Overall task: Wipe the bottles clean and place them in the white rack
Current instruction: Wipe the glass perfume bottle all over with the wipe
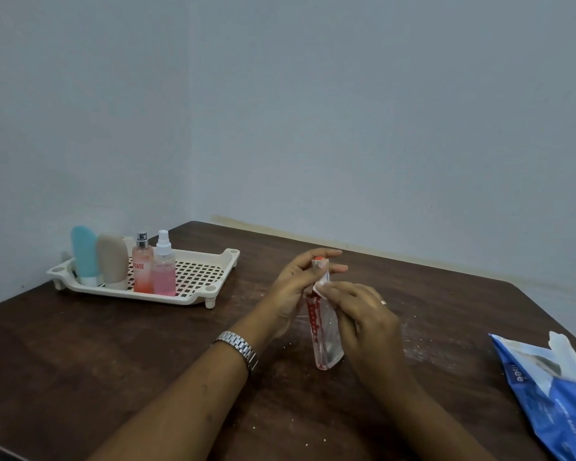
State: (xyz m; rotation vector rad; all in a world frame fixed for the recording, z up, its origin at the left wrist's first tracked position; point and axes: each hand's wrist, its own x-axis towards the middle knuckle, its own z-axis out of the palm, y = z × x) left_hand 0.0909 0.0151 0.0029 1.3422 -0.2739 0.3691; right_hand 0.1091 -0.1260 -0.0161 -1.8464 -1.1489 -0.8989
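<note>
- Wiping step: my left hand (291, 289) grips the clear bottle (325, 342) near its cap; my right hand (363, 316) pinches a wipe (320, 287) against its shoulder.
- Next, probably: stand it in the white rack (228, 261), left of my hands.

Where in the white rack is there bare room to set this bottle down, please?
The rack is bare from the white-capped spray bottle to its right rim; its left end is crowded with four bottles.
</note>
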